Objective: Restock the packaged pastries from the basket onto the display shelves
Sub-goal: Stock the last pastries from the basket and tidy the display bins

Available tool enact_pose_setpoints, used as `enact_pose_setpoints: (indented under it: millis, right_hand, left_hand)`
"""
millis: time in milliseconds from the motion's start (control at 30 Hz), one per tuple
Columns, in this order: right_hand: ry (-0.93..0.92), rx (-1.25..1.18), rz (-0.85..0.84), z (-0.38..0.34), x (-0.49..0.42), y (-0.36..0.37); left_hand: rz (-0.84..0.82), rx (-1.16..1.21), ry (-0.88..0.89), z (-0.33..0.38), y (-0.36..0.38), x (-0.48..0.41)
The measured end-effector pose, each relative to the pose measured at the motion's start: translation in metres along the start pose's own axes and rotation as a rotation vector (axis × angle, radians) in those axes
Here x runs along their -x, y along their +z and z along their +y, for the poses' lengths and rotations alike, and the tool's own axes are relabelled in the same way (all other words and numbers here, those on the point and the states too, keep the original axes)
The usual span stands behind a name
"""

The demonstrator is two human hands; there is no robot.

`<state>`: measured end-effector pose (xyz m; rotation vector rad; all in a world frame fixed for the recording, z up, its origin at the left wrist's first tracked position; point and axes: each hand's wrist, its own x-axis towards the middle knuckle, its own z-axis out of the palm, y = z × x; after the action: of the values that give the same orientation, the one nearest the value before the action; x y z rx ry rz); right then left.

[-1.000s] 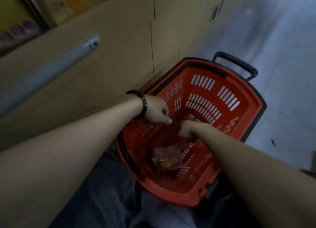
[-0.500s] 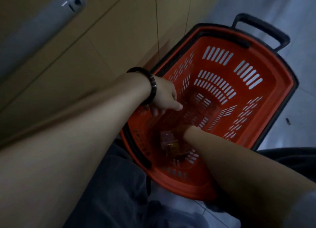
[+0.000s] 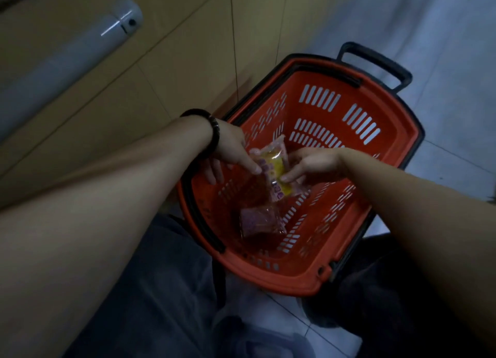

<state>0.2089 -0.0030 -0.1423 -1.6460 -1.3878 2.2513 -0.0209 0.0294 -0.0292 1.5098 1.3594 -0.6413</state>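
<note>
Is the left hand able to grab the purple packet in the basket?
Probably yes: the purple packet lies uncovered just below the left hand, though its finger touches the yellow packet.

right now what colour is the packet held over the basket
The packet is pink with a yellow middle, clearest in the head view.
</note>
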Motion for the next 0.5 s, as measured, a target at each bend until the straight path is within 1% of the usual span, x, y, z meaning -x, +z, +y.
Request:
enact_pose_setpoints:
  millis: [67,133,200,267,333,433,467,500]
  right_hand:
    - [-0.069,-0.083,-0.052,-0.001,0.009,0.002]
    - [-0.135,-0.129,-0.063,-0.004,0.013,0.012]
    - [-0.194,-0.123,-0.033,-0.007,0.013,0.024]
    - [-0.21,-0.081,0.014,-0.005,0.003,0.031]
    - [-0.186,-0.093,0.039,-0.003,-0.004,0.035]
    - [-0.133,-0.101,-0.053,0.002,-0.014,0.032]
    - [-0.093,-0.071,-0.076,0.004,-0.021,0.033]
    - [-0.023,-0.014,-0.044,0.009,-0.035,0.032]
  left_hand:
    - [-0.009,0.091,0.017,0.003,0.002,0.005]
    - [-0.015,0.135,0.076,0.007,0.005,0.007]
    - [0.004,0.177,0.106,0.008,0.007,0.005]
    - [0.038,0.195,0.091,0.004,0.007,0.0]
    - [0.051,0.121,0.076,-0.001,0.007,-0.005]
    - [0.066,-0.056,0.081,-0.007,0.004,-0.009]
    - [0.076,-0.078,0.071,-0.007,0.002,-0.01]
    - [0.076,-0.081,0.057,-0.007,0.001,-0.009]
